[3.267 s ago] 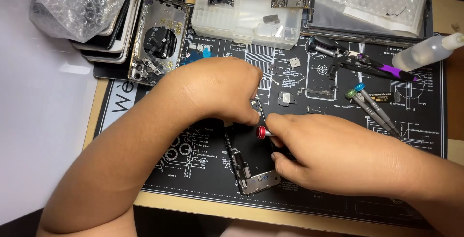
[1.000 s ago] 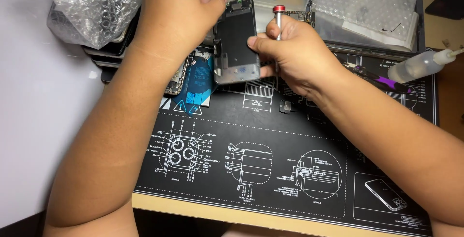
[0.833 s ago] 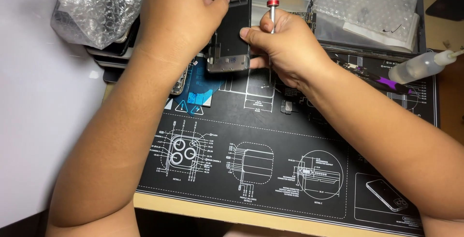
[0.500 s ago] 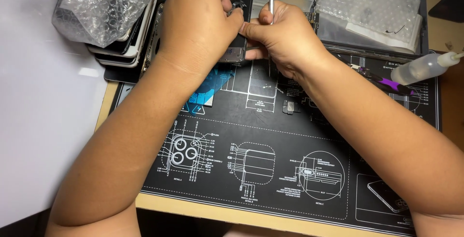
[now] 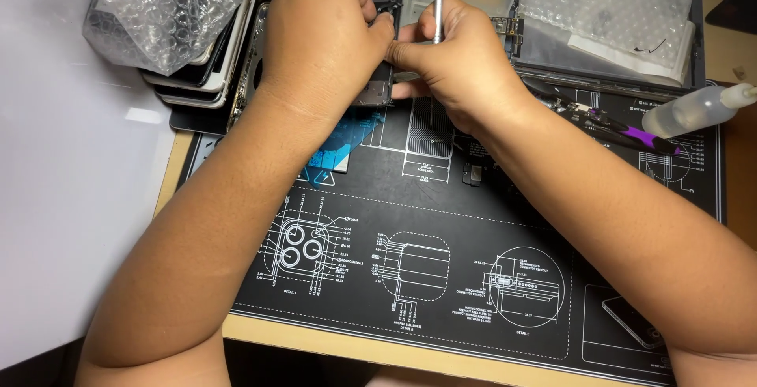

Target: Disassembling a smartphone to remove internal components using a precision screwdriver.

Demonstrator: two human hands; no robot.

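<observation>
Two hands (image 5: 327, 36) (image 5: 457, 63), one screwdriver (image 5: 438, 12), perhaps one phone part (image 5: 377, 87)

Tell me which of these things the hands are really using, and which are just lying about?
In use:
left hand on the dark flat phone part
right hand holding the red-capped metal screwdriver

Lying about:
crumpled bubble wrap
clear squeeze bottle
purple-handled tool
black printed work mat

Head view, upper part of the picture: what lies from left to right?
Bubble wrap → left hand → red-capped screwdriver in the right hand → purple-handled tool → clear squeeze bottle.
</observation>
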